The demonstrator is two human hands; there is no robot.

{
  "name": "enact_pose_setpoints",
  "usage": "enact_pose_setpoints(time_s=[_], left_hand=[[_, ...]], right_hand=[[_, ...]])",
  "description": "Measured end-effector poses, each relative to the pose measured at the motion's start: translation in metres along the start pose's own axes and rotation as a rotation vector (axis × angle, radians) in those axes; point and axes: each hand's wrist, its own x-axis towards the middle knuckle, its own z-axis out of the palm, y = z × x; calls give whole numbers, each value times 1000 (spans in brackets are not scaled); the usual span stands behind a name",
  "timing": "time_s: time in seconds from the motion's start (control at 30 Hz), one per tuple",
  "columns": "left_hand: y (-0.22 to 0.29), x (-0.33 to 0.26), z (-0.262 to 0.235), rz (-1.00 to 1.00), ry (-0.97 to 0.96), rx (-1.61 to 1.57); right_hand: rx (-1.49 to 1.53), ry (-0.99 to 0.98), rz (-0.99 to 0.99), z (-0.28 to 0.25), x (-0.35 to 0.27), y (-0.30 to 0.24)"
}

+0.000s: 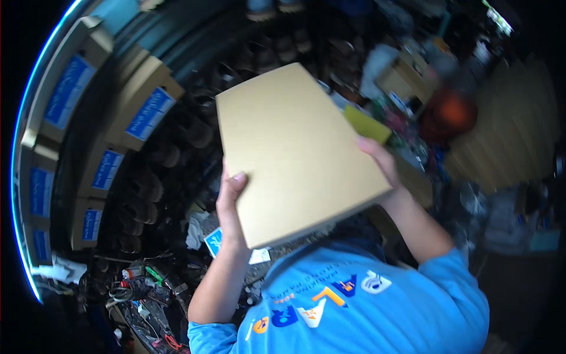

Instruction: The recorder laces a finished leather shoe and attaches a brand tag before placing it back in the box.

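A plain tan cardboard box (298, 153) fills the middle of the view, held up in front of my chest and tilted. Its broad flat face is turned upward. My left hand (231, 192) grips the near left edge, with the thumb on the top face and the other fingers hidden behind the side. At the right edge, my right hand (380, 162) clasps the box, its thumb along the rim and the remaining fingers out of sight underneath. Behind the box's right side shows a yellow-green flat piece (367, 124).
Cardboard boxes with blue labels (150, 112) stand stacked on shelves at the left. Rows of dark shoes (141, 189) lie beside them. Tools and cables (150, 301) clutter the lower left. On the right are a round orange-red object (451, 115) and stacked brown cardboard (507, 124).
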Motion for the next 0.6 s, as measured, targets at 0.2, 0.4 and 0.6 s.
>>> enact_pose_setpoints(time_s=[0.2, 0.4, 0.6], left_hand=[[56, 9, 59, 233, -226, 45], [96, 79, 55, 458, -212, 110], [149, 149, 34, 507, -191, 200]], right_hand=[[-75, -210, -265, -12, 44, -58], [-191, -267, -291, 31, 157, -97], [-144, -451, -210, 65, 317, -122]])
